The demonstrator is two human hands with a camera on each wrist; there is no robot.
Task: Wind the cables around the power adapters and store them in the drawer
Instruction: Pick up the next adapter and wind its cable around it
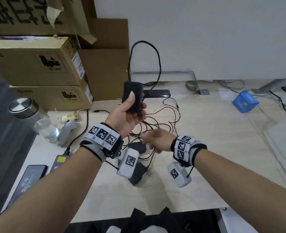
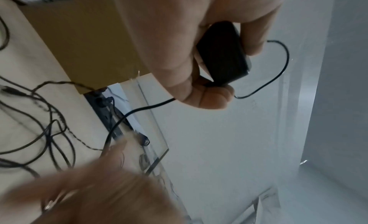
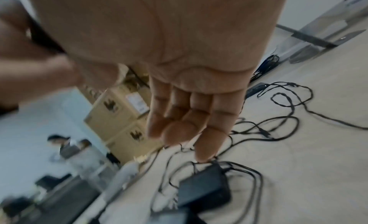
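My left hand (image 1: 137, 103) holds a black power adapter (image 1: 132, 95) upright above the desk, thumb on its front and fingers curled behind it; the left wrist view shows the same adapter (image 2: 223, 54). Its thin black cable (image 1: 158, 64) arcs up past the wall and drops toward the desk. My right hand (image 1: 149, 140) is blurred, low over a tangle of cables (image 1: 165, 121), with fingers (image 3: 185, 126) straight and nothing in them. Two more black adapters (image 1: 137, 146) (image 1: 137, 173) lie on the desk under my wrists, one (image 3: 203, 188) just below the right fingertips.
Stacked cardboard boxes (image 1: 38, 68) fill the back left. A water bottle (image 1: 36, 118), a grey controller (image 1: 66, 132), a grey adapter with a yellow label (image 1: 60, 160) and a phone (image 1: 31, 175) lie at the left. A power strip (image 1: 157, 93) sits at the back, a blue box (image 1: 245, 101) at the right.
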